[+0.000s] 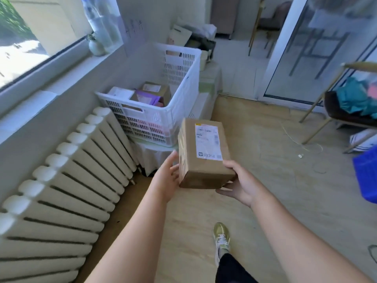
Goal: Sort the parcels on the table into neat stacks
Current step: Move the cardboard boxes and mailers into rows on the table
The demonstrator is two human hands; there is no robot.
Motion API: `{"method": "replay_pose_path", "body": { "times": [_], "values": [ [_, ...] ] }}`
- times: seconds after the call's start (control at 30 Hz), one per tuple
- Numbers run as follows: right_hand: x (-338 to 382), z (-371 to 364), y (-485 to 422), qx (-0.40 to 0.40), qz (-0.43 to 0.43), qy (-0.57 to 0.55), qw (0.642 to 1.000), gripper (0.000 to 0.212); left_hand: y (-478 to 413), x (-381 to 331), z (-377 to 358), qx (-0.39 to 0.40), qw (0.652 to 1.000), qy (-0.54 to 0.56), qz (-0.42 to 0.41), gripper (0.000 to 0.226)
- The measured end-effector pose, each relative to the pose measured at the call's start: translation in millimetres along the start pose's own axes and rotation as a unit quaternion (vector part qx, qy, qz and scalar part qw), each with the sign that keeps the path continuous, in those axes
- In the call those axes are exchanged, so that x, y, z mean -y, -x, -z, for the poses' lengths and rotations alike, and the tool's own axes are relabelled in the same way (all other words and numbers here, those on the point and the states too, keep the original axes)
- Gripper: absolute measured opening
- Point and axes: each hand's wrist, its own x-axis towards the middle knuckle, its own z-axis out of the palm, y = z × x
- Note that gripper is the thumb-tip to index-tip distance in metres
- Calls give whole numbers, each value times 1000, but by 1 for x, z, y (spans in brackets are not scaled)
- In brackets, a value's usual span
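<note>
Together left hand (168,176) and right hand (242,185) hold one parcel (204,166) near one basket (151,121).

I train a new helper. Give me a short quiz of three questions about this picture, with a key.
1. True or false: the cardboard box lies in the white basket.
2. Which hands touch the box? A. left only B. right only C. both
3. What is stuck on top of the box?
Key: 1. False, it is carried outside the basket. 2. C, the left hand and the right hand. 3. A white label.
</note>
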Motion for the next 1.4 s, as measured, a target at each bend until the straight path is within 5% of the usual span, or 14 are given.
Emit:
{"method": "replay_pose_path", "body": {
  "times": [0.23,0.5,0.77,1.03,1.4],
  "values": [
    [120,11,-110,124,-114,-166,972,46,-107,-87,-69,-15,997,41,-67,29],
    [217,-41,-231,165,-145,-138,966,53,-194,-184,-82,-54,989,69,-119,29],
    [306,-101,-344,126,-113,-43,985,51,-293,-272,-55,-91,987,92,-99,21],
    [384,-175,-422,73,-59,137,986,23,-371,-321,-35,-240,967,64,-60,20],
    [408,-273,-577,178,-131,416,882,27,-448,-340,-29,-401,897,185,3,39]
  ]
}}
